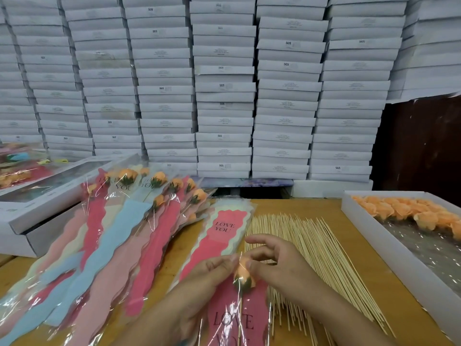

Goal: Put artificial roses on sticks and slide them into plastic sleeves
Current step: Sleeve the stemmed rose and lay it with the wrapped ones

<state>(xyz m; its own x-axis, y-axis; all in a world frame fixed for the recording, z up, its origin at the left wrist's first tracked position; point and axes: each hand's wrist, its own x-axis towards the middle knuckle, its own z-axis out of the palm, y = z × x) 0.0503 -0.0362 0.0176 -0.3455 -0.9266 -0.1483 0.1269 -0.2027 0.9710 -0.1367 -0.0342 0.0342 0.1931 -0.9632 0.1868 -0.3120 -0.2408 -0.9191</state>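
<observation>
Orange rose (243, 273) pinched between both hands' fingers (233, 260), head away, stick (240, 318) toward the wearer.

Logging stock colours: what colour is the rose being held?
Pale orange rose with a green base, pinched between both hands; the head view shows it.

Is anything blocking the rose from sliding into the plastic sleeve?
Nothing visible blocks it. Both hands, left hand and right hand, hold the rose, and its stick already lies in the sleeve.
</observation>
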